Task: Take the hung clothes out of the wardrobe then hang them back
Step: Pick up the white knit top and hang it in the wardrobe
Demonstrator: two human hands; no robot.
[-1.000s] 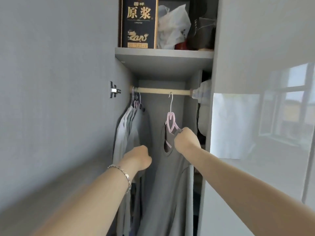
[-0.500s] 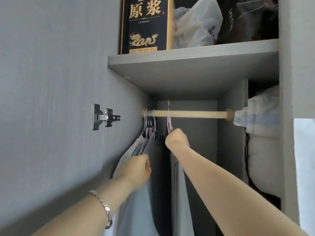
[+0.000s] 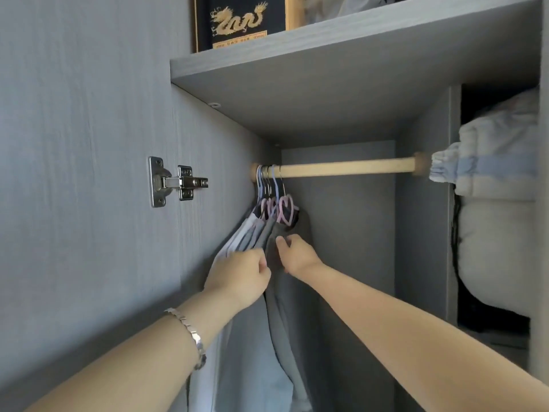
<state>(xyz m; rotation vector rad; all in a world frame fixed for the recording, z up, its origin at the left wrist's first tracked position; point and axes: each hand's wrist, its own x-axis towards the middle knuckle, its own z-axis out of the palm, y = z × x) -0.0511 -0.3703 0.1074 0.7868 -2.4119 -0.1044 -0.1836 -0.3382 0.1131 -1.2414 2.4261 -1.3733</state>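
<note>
We log soft, cool daylight reaching in from the open front, with no hard glare. Door panel [image 3: 74, 144] evenly lit. Underside of the shelf [image 3: 356, 108] shaded. Back of the wardrobe [image 3: 338, 233] dimmer, right-hand recess [image 3: 481, 313] near black. Small glints on the hinge [image 3: 178, 182]. Straight edges bow toward the borders. Fine detail slightly smeared.

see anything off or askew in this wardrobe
Nothing damaged. The hangers are all bunched at the left end of the rod, and a white-and-blue bundle bulges past the partition at its right end.
</note>
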